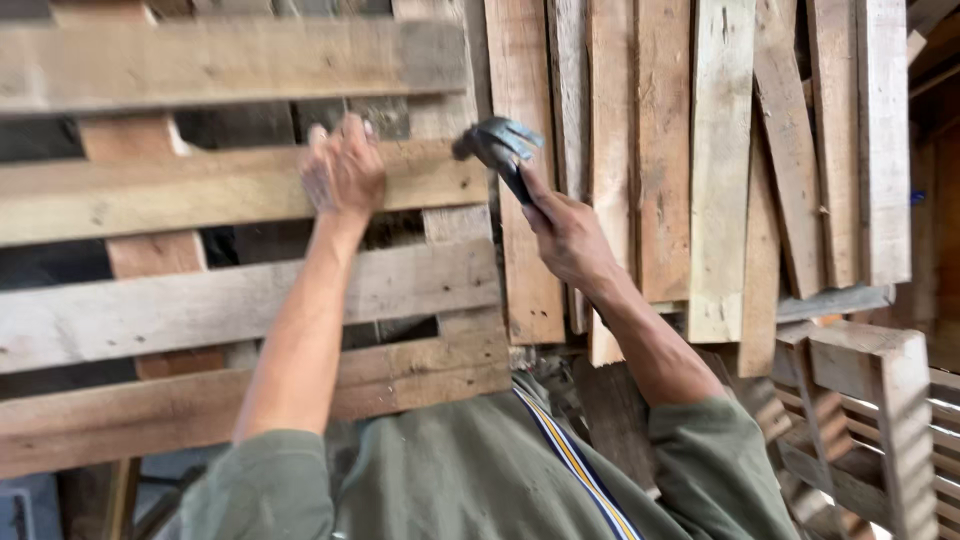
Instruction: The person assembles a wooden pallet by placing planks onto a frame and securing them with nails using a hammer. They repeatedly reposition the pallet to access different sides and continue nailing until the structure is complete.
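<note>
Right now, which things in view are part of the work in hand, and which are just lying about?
In hand:
- claw hammer, gripped in the right hand
- upright pallet, its slat grasped by the left hand

Lying about:
- loose boards leaning behind, to the right
- second pallet, lower right

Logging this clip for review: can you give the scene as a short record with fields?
Setting: wood workshop
Left hand: gripping a slat of the upright wooden pallet
Right hand: holding a claw hammer, head raised near the slat's right end
Behind: loose planks leaning upright
Lower right: another pallet
Clothing: green sleeves
</note>
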